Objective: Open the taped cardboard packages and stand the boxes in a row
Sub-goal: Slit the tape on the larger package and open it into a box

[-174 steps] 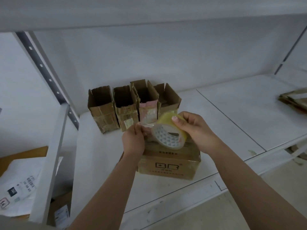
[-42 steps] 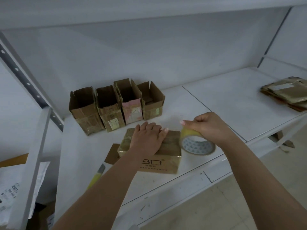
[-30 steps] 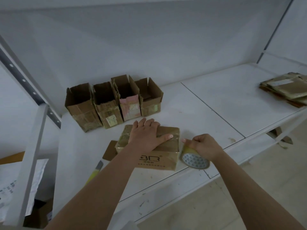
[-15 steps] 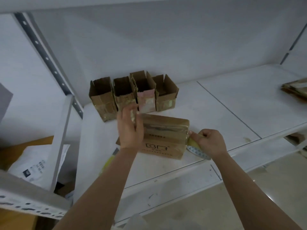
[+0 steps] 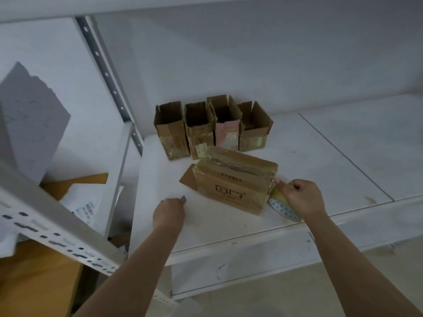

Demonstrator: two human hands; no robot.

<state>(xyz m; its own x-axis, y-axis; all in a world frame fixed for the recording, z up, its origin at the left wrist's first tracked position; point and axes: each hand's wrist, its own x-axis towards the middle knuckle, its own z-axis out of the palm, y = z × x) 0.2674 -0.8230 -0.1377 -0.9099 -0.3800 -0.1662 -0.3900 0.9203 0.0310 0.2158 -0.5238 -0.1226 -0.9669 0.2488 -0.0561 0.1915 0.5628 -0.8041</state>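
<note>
Left hand (image 5: 169, 213) off sealed box (image 5: 235, 183), perhaps gripping cutter (image 5: 183, 199)

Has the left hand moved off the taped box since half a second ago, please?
Yes. The left hand has left the taped box and dropped toward the shelf's front edge, left of the box.

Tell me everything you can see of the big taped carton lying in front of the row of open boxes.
The taped carton is brown cardboard, closed, wrapped in glossy clear tape, with a printed logo and small text on its near face. It lies flat on the white shelf, turned slightly askew, just before the four open boxes. A loose flap shows at its left end. The right hand holds a tape roll against its right end; the left hand is clear of it.
</note>
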